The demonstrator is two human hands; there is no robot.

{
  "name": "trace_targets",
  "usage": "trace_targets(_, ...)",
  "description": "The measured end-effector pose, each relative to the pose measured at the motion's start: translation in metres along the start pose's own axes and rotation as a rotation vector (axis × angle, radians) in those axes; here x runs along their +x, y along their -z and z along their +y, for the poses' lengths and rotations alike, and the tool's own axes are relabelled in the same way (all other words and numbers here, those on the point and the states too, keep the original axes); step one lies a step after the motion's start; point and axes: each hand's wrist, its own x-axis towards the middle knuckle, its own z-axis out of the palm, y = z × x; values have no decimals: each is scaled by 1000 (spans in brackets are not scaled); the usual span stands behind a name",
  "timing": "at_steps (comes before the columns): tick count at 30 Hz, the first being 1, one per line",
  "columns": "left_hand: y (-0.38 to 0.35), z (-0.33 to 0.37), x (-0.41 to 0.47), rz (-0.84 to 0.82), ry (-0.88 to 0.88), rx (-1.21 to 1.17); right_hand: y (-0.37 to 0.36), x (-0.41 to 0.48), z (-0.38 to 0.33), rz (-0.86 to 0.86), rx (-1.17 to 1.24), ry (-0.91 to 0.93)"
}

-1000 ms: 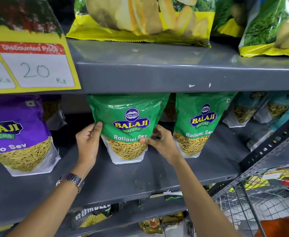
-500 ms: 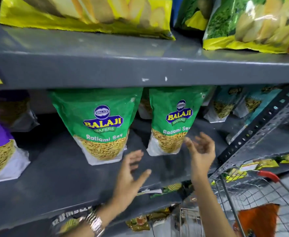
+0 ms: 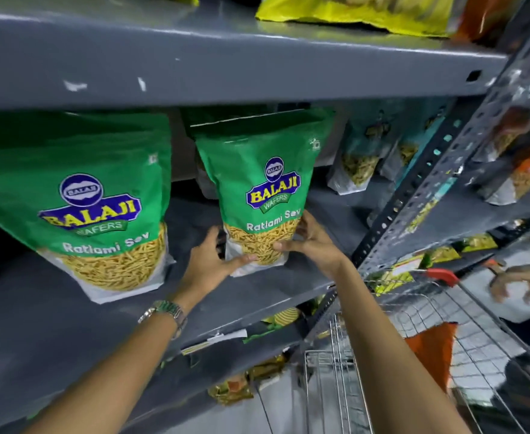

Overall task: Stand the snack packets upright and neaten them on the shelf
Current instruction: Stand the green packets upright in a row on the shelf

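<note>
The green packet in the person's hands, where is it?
In the head view the held green packet stands mid-shelf, right of the other green packet, with the left hand and right hand gripping its bottom.

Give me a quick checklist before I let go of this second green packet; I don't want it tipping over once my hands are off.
1. Both hands on the packet: ok. The left hand and right hand grip the lower corners of the right green packet.
2. Packet upright, label facing out: ok.
3. Base flat on the shelf: cannot tell, the hands cover the bottom edge.
4. Gap to the left green packet: ok, they stand apart.
5. Fronts in line: not ok, the left packet sits nearer the shelf edge.
6. Top clear of the shelf above: cannot tell.
</note>
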Motion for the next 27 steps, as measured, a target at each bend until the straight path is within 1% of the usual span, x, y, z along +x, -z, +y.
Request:
trace_targets(3,-14,5,-13,24,0,42,12,-15,8,2,26,40)
trace_targets(10,-36,11,-40,81,-28,97,26,-39,15,-31,46,58)
trace_targets(14,-36,12,-42,34,-11,61,25,-47,16,-33,78,81)
trace_targets(19,-38,11,-43,21,-12,45,23,-47,22,-26,112,101)
trace_targets(22,-40,10,-45,26,-10,23,19,-50,23,-11,122,97)
trace_targets(24,-41,11,-49,-5,-11,-9,16,-55,21,-2,107,87)
trace_targets(25,-40,11,-52,-20,-16,-26,15,-59,19,25,120,81)
trace_targets(26,-39,12,-57,-11,-20,-53,12,-66,16,96,154,76)
trace_targets(27,-36,12,-63,36,-35,-103,7,-74,16,226,190,79)
